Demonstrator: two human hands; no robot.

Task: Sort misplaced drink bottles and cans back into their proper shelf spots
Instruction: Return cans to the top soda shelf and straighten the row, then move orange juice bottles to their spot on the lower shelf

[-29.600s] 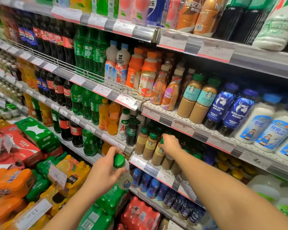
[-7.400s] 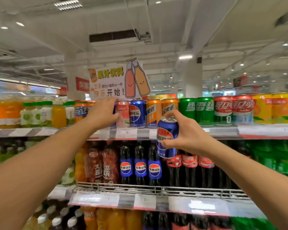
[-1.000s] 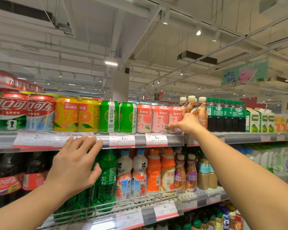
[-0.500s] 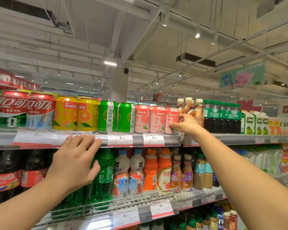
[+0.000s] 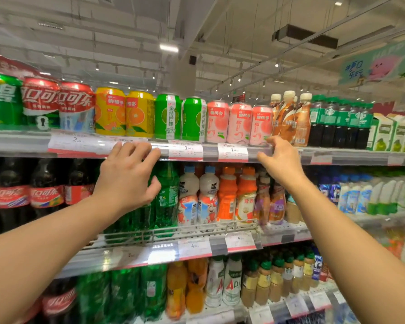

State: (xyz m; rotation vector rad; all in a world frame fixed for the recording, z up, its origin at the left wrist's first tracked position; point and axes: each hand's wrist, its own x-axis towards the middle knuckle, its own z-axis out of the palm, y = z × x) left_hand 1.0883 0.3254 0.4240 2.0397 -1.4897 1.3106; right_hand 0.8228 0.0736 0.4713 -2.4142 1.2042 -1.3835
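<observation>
A person's two bare arms reach up from the bottom corners of the frame toward supermarket drink shelves. The left hand (image 5: 126, 176), at centre left, is spread with its fingers (image 5: 136, 150) wide and relaxed, holding nothing; the fingertips lie at the front edge of the top shelf (image 5: 19, 142), over a white price label (image 5: 80, 142), and the palm sits in front of green soda bottles (image 5: 167, 197) on the shelf below. The right hand (image 5: 279, 161), right of centre, is also empty, its fingers loosely bent, with the raised fingertips just below the rightmost of three pink peach cans (image 5: 240, 123) that stand upright in a row on the top shelf; whether they touch the can is unclear. Left of the pink cans, across the upper left of the frame, stand green lime cans (image 5: 180, 118), yellow orange cans (image 5: 124, 113), red cola cans (image 5: 57, 104) and a green can at the frame's edge. Right of the pink cans are brown coffee bottles (image 5: 288, 118) with cream caps, dark bottles with green labels (image 5: 339, 122), and green-and-white cartons (image 5: 393, 134). The middle shelf carries dark cola bottles (image 5: 28, 195) at left, white bottles with blue caps (image 5: 197, 195) and orange bottles (image 5: 236, 195) at centre. White-capped and orange bottles fill the lowest shelf. The ceiling shows above.
</observation>
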